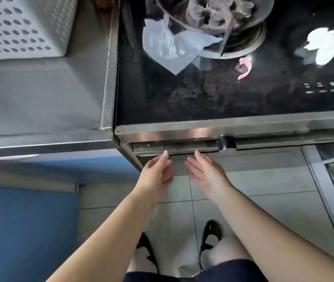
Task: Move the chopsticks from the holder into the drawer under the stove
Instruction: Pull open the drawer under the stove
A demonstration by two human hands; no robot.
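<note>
The drawer (pixel 174 148) under the black glass stove (pixel 202 94) shows as a steel front strip below the stove's metal edge, and it looks shut. My left hand (pixel 156 174) and my right hand (pixel 206 171) are side by side just in front of the drawer's left part. Both have their fingers spread and hold nothing. A fingertip of each hand reaches the strip's lower edge. No chopsticks and no holder are in view.
A dirty burner (pixel 219 15) with a crumpled sheet of paper (pixel 170 45) sits at the back of the stove. A black knob (pixel 226 142) is on the front panel. A steel counter (pixel 40 94) lies to the left, a blue cabinet (pixel 25 220) below it.
</note>
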